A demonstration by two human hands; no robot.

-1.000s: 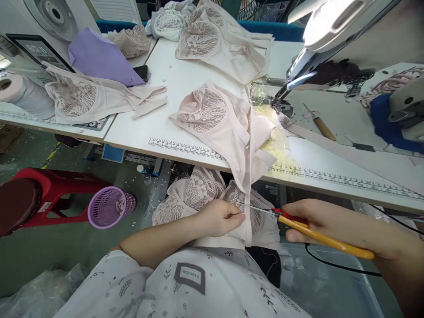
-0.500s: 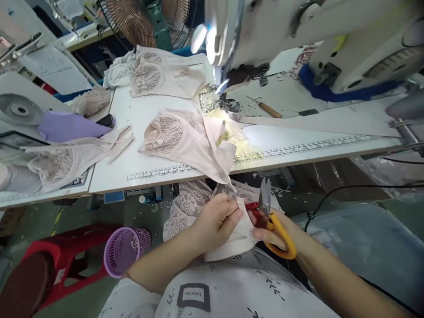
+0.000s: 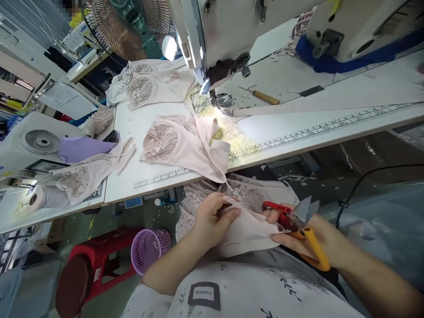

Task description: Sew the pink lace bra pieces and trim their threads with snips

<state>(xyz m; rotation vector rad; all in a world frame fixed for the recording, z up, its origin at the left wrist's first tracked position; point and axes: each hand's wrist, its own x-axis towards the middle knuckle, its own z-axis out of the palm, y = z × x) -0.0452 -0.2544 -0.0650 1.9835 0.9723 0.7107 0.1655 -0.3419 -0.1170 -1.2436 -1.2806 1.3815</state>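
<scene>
A pale pink bra piece [image 3: 247, 229] lies over my lap, spread between both hands. My left hand [image 3: 212, 223] is closed on its upper left edge, thumb against the cloth. My right hand [image 3: 319, 236] pinches the right end between thumb and fingers. That same hand also carries scissors [image 3: 318, 252] with one red and one orange handle, blades pointing up and away from the cloth. Just beyond, lace pieces [image 3: 194, 205] hang below the table edge. On the table a lace bra [image 3: 172, 137] lies near the sewing machine's needle [image 3: 213, 95], a narrow strip trailing toward my lap.
A wooden-handled tool [image 3: 265, 97] rests on the machine bed. More bras [image 3: 159, 86] are piled at the back, before a fan [image 3: 132, 31]. A printed ruler [image 3: 298, 134] runs along the table's front edge. Below left stand a purple basket [image 3: 142, 251] and red stool [image 3: 89, 256].
My hands have moved apart, stretching the bra piece out sideways. My right hand has shifted right and tilted the scissors. The camera view has turned, with more showing at the left.
</scene>
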